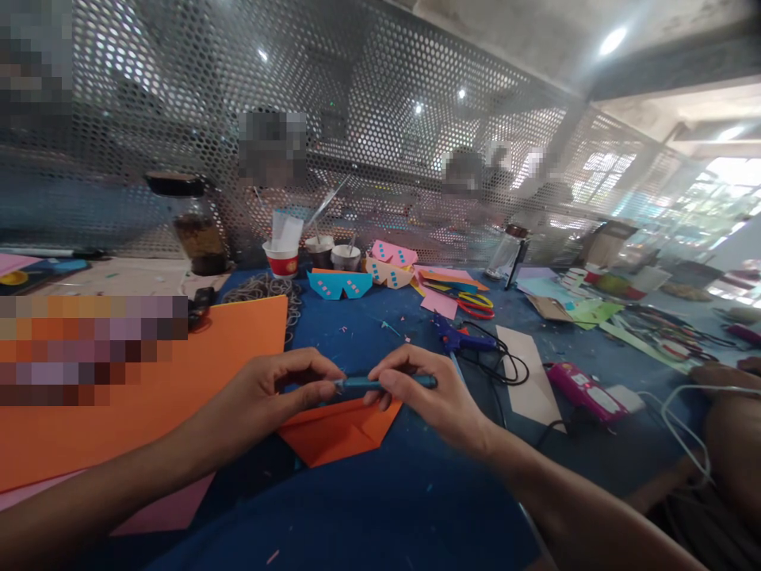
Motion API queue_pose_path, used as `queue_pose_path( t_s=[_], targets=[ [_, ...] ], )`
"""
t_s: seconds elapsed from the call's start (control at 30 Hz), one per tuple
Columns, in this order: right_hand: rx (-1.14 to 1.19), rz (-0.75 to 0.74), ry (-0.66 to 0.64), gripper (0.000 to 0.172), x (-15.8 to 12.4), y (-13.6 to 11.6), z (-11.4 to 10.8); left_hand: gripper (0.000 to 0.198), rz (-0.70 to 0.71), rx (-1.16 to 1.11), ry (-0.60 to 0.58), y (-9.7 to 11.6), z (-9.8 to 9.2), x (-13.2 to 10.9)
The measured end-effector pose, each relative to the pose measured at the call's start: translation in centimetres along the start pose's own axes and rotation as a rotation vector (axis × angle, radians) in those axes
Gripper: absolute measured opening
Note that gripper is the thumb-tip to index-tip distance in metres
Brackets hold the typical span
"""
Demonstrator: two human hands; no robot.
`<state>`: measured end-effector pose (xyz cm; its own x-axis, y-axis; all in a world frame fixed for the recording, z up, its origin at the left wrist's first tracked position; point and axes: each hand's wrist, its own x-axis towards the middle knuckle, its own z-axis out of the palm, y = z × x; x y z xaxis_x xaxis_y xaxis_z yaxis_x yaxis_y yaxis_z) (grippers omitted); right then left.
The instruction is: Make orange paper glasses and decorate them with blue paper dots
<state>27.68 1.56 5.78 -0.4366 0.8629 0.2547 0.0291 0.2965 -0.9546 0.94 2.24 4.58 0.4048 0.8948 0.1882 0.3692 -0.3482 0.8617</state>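
fingers around a slim, teal-blue, dark-ended pen-shaped tool

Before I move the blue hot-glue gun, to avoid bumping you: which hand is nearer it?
Right. The right hand is just on the near side of the blue hot-glue gun; the left hand is farther off, to its left.

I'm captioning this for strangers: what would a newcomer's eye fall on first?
Probably the large orange sheet at the left. Then, front and center, the right hand holding a slim blue tool, its tip at the left hand, above folded orange paper. Farther back stands a pink-spotted blue paper piece.
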Motion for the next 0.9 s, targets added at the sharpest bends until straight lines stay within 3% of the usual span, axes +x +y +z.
queue_pose_path(
  t_s=[0.2,0.47,0.6,0.9],
  targets=[
    [0.119,0.068,0.031,0.034,0.4,0.1,0.5,0.026,0.010,0.046,0.042,0.5,0.3,-0.3],
    [0.055,0.102,-0.001,0.019,0.6,-0.1,0.1,0.029,-0.022,0.046,0.113,0.2,0.3,-0.5],
    [-0.004,0.135,0.017,0.014,0.6,0.3,0.3,0.028,0.031,0.066,0.177,0.3,0.4,-0.8],
    [-0.104,0.062,0.072,0.009,-0.1,0.3,1.4,0.020,0.158,0.120,0.246,0.9,1.1,-1.0]
  ],
)
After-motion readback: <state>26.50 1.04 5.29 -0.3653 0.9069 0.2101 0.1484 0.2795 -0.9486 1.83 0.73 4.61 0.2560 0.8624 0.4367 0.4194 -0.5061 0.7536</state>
